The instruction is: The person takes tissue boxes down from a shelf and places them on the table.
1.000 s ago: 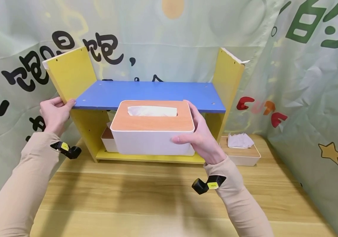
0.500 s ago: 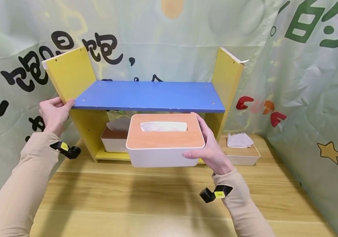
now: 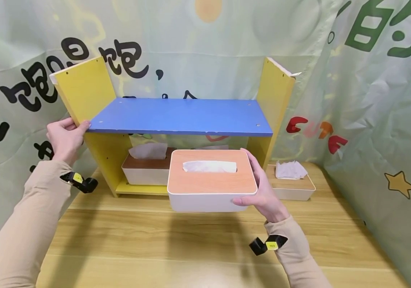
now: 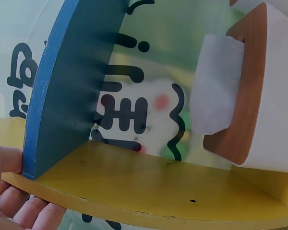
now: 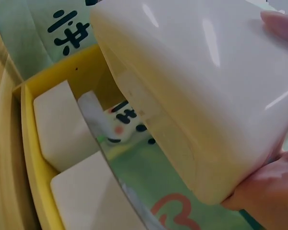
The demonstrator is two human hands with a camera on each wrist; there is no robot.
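A white tissue box (image 3: 205, 203) with a light wood lid hangs in the air before the shelf unit's lower compartment. My right hand (image 3: 263, 196) grips its right end, thumb on the front face. My left hand (image 3: 65, 138) holds the front edge of the yellow left side panel (image 3: 86, 88), its thumb by the corner of the blue shelf board (image 3: 180, 114). Inside the lower compartment, a tissue box with a darker lid (image 3: 147, 176) stands at the left. Beside it is another white box (image 5: 93, 196), mostly hidden behind the held one in the head view.
A further tissue box (image 3: 295, 195) stands on the wooden table (image 3: 137, 240), right of the unit. Printed fabric (image 3: 205, 52) hangs behind and at both sides. The yellow right side panel (image 3: 275, 92) rises above the blue board.
My right hand has moved the tissue box right and down, uncovering more of the dark-lidded box in the compartment. My left hand keeps its hold on the panel.
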